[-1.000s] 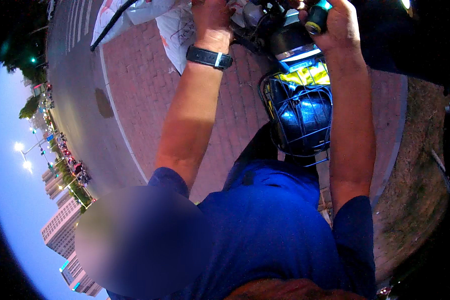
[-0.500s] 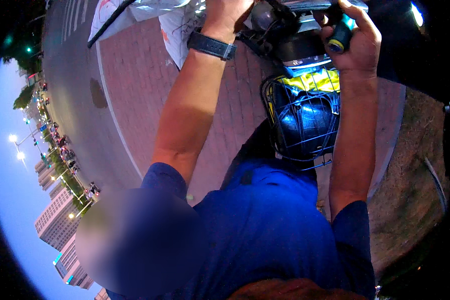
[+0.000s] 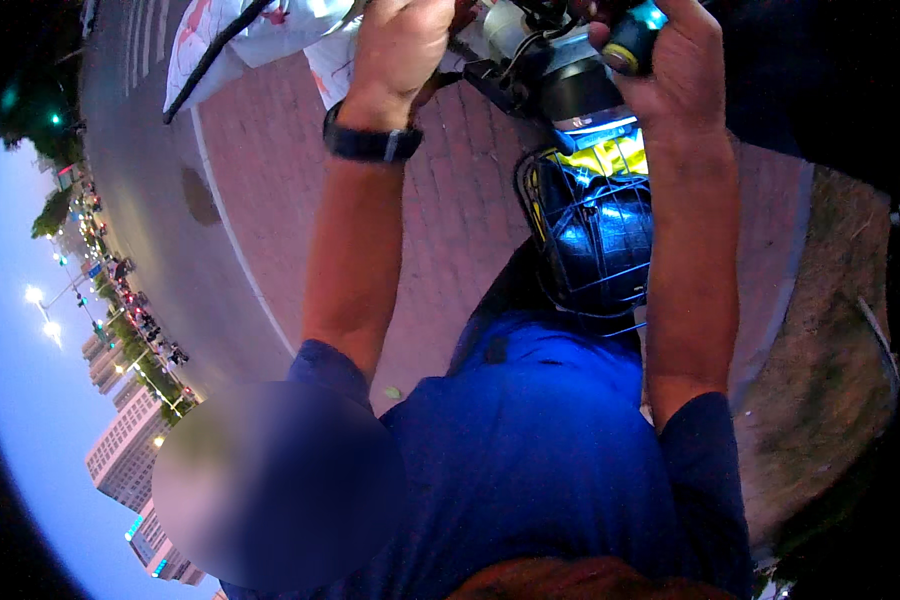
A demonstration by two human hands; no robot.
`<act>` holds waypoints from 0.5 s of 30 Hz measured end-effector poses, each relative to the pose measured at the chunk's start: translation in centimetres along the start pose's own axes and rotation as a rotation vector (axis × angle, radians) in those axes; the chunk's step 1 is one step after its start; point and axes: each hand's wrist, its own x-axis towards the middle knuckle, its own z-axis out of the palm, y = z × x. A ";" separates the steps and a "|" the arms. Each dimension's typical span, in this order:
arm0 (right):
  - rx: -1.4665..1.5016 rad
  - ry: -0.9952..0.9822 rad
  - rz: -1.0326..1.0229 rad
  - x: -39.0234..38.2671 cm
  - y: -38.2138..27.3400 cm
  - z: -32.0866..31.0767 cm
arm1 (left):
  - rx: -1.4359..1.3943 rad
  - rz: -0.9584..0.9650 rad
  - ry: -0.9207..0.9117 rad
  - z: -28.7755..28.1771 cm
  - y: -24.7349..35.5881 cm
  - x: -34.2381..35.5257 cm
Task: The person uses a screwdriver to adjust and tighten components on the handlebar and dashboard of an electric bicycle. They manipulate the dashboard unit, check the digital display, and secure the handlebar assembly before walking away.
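At the top of the head view, my left hand [image 3: 398, 58], above a dark wrist strap [image 3: 370, 140], is closed on something I cannot make out. My right hand [image 3: 682, 78] grips a dark cylinder with a yellow ring [image 3: 627, 52] and a teal glow at its far end. Between the hands are dark metal parts and a black round housing [image 3: 570, 88] with a lit lower rim. Below it a black wire basket [image 3: 533, 215] holds a dark shiny bag [image 3: 590, 235] and yellow fabric [image 3: 605, 157].
A white sheet or sack [image 3: 238, 45] with a black rod lies upper left. Brick pavement [image 3: 460, 200] surrounds me, with dry ground [image 3: 820, 300] on the right. A road [image 3: 140, 200] curves along the left, with distant vehicles, street lights and buildings.
My left hand has moved leftward and down. My right hand swung right and down half a second ago and is now higher and further left again, still gripping the cylinder.
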 end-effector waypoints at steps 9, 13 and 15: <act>-0.008 0.086 -0.033 -0.4 -0.1 1.0 | 1.261 0.709 0.035 7.6 10.2 -3.0; 0.013 0.002 -0.016 -0.3 0.2 0.0 | 0.990 0.811 -0.138 9.1 9.2 1.4; 0.000 -0.059 -0.040 -0.4 0.7 -1.3 | 1.088 0.718 -0.139 9.2 9.1 1.3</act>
